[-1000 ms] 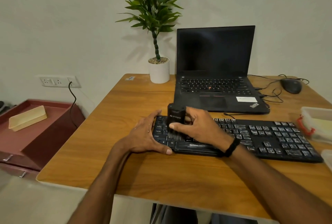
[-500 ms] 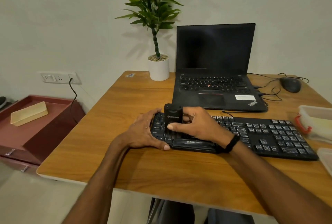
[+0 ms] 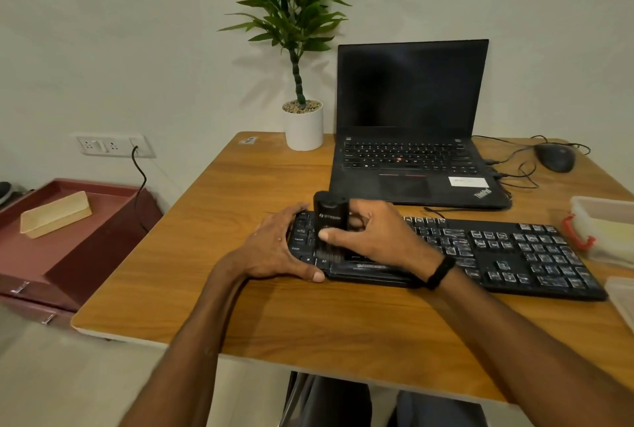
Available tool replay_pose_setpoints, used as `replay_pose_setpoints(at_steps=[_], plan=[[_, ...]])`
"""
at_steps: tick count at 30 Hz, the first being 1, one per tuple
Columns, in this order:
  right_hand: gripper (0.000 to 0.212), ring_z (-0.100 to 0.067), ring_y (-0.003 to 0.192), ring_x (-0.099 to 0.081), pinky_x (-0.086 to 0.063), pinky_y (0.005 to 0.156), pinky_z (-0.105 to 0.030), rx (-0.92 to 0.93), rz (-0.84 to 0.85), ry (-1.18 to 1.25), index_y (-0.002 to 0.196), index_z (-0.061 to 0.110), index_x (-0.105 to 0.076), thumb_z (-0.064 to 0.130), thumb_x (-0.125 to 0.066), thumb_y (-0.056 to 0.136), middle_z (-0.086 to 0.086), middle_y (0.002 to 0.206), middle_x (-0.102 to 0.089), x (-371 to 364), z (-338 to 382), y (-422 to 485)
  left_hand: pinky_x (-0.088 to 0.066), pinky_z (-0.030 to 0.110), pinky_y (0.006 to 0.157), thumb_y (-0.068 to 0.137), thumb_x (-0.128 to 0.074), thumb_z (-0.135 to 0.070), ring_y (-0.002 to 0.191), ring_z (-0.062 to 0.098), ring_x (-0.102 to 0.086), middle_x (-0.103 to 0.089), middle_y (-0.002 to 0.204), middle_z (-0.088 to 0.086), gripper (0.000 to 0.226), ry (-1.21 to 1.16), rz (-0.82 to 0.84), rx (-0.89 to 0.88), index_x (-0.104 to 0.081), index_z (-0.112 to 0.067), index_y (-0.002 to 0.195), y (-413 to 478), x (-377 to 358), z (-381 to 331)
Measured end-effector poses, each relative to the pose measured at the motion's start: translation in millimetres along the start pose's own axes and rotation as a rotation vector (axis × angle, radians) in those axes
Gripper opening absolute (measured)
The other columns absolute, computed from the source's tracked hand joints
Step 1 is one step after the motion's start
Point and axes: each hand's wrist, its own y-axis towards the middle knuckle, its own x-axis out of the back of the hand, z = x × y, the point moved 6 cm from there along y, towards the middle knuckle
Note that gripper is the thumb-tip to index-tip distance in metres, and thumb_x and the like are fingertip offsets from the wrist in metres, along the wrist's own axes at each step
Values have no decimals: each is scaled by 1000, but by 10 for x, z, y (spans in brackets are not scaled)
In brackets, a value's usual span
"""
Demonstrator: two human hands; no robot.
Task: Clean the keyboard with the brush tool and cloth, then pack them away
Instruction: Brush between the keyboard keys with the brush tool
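**Mia:** Where is the keyboard [image 3: 497, 251]?

**Sam:** It lies flat on the wooden bench [image 3: 240, 193], close to the near edge. It is black and long.

**Mia:** And the brush tool [image 3: 331, 217]?

**Sam:** It stands up straight on the left part of the keyboard. Its dark bristles point down and touch the keys. They look a bit blurry.

**Mia:** Who holds it?

**Sam:** The right hand [image 3: 374, 238]. The thumb is on the front of the brush tool and the fingers curl round the back, so it has a tight hold.

**Mia:** What about the left hand [image 3: 274, 248]?

**Sam:** It grips the left end of the keyboard. The fingers bend over the far edge and the thumb is on the near edge.

**Mia:** What else is on the bench?

**Sam:** From the keyboard, a black laptop [image 3: 411, 118] is at 12 o'clock, open with a dark screen. A plant in a white pot [image 3: 303, 128] is at 11 o'clock. A mouse [image 3: 555, 157] with wires is at 2 o'clock. A clear box [image 3: 603, 231] with a red clip is at 3 o'clock, just beside the keyboard's right end.
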Motion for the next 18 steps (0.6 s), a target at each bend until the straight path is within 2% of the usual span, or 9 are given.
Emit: replay_pose_setpoints(at_steps=[2,5,6,9,10,13,16,18], plan=[[49,6,97,-66,-57,85,-19,25,53,-2,127,23,-62,37,-78,83,13,114,-69,-83,27,-48,-37,52,116,39,-87,-82,135,15,-36,-39,143,-18,137,3,-1,-17,-20,-47,154,8,-13,15],[45,9,93,-63,-54,82,-14,62,-168,-157,122,26,-65,43,-76,82,17,108,-69,84,65,-24,-33,47,118,38,-86,-79,135,14,-32,-34,139,-19,141,5,-17,-5,-20,-43,157,-6,10,-6],[46,6,95,-65,-55,83,-16,58,-151,-138,122,27,-65,43,-77,82,15,109,-71,99,51,-21,-32,47,118,38,-86,-80,135,14,-33,-35,140,-19,141,3,-24,-4,-20,-43,157,-4,16,-7],[49,4,99,-68,-57,84,-21,7,69,11,124,25,-64,37,-80,80,11,112,-72,-36,12,-127,-34,52,118,36,-85,-85,137,17,-34,-38,148,-14,143,13,-9,-19,-20,-44,156,2,-11,5],[49,6,99,-67,-57,85,-20,13,69,0,125,25,-64,38,-80,80,13,112,-71,-40,15,-164,-35,53,117,36,-85,-85,137,17,-34,-38,148,-14,142,7,-1,-20,-20,-45,156,1,-24,7],[46,19,95,-61,-54,85,-14,30,-72,-46,123,27,-65,39,-79,80,27,104,-65,111,7,-158,-33,49,119,38,-86,-80,136,14,-32,-34,141,-18,141,4,-3,-8,-19,-44,157,-10,-4,-23],[47,3,100,-68,-57,85,-24,-53,111,90,121,25,-66,36,-81,78,13,110,-73,37,-61,-159,-32,50,118,39,-86,-79,136,15,-31,-33,139,-19,141,20,-8,-14,-18,-44,157,-26,27,-38],[51,-1,102,-69,-58,87,-29,-47,105,57,123,25,-66,42,-80,78,9,113,-73,16,-55,-178,-32,48,117,40,-86,-77,135,14,-30,-31,137,-19,140,27,5,-4,-17,-45,157,-38,16,-44]])
